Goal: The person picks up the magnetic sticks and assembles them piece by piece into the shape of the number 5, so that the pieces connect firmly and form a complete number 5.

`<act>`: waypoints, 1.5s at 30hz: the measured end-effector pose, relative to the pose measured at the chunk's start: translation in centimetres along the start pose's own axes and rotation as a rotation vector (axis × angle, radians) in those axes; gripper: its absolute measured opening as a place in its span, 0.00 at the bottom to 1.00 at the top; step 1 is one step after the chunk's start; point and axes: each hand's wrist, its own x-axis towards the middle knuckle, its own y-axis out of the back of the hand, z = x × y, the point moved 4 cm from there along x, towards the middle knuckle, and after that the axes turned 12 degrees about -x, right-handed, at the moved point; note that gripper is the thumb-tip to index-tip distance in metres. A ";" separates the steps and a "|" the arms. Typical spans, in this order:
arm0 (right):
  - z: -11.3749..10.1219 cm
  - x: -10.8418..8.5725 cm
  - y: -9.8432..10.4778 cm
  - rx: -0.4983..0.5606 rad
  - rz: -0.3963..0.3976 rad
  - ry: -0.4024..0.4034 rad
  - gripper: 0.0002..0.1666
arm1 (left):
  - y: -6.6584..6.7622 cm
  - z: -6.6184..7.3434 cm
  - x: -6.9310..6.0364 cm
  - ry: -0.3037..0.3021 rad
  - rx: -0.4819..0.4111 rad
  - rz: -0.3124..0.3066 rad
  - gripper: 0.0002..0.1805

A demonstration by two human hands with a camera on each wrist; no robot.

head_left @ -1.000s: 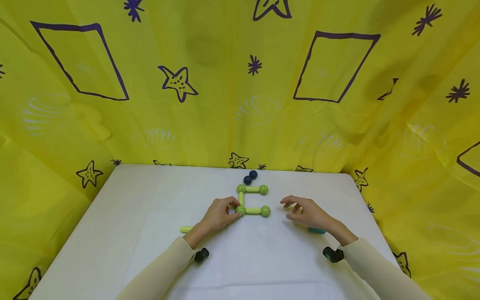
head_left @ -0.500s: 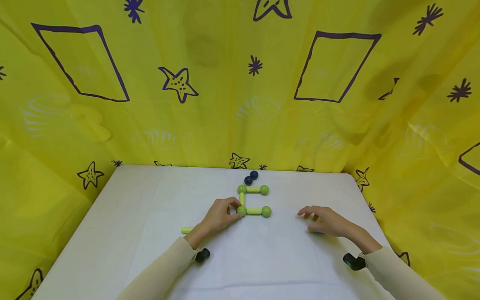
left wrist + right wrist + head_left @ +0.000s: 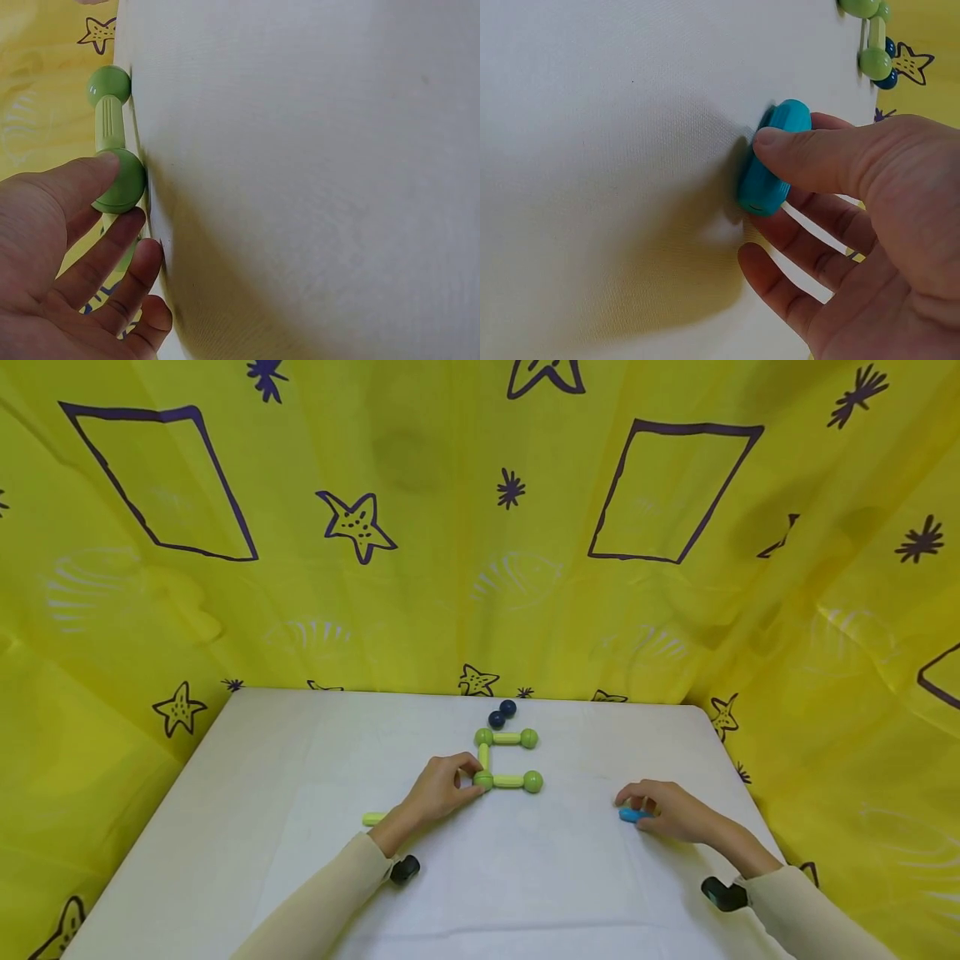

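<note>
In the head view, a C-shaped figure of light-green rods and green balls lies on the table, its gap facing right. My left hand [image 3: 437,791] pinches the near-left green ball [image 3: 483,782]; the left wrist view shows the thumb on this ball [image 3: 126,184] and a pale green rod [image 3: 111,124] joined to it. Farther right, my right hand [image 3: 672,812] holds a blue rod [image 3: 632,816] between thumb and fingers. The right wrist view has this ribbed rod [image 3: 763,189] close to the tabletop, the thumb across its middle; whether it touches the table I cannot tell.
Two dark blue balls [image 3: 497,720] lie together behind the figure. A yellow-green rod [image 3: 372,819] lies left of my left wrist, partly covered by it. The white table [image 3: 300,752] ends at a yellow patterned curtain [image 3: 435,593].
My right hand has moved right and toward me, away from the green figure, and has taken hold of the blue rod. The left hand stays on its green ball.
</note>
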 end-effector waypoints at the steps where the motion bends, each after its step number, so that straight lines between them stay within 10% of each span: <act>1: 0.0 0.0 0.0 -0.001 0.005 0.007 0.15 | 0.0 0.0 0.0 -0.003 -0.001 0.002 0.11; 23: -0.3 -0.1 0.3 -0.012 0.058 0.014 0.13 | 0.1 0.3 0.0 0.023 0.000 -0.010 0.12; 45: -1.9 0.4 3.2 0.043 0.374 0.030 0.15 | 0.0 0.4 0.0 0.020 -0.010 -0.007 0.12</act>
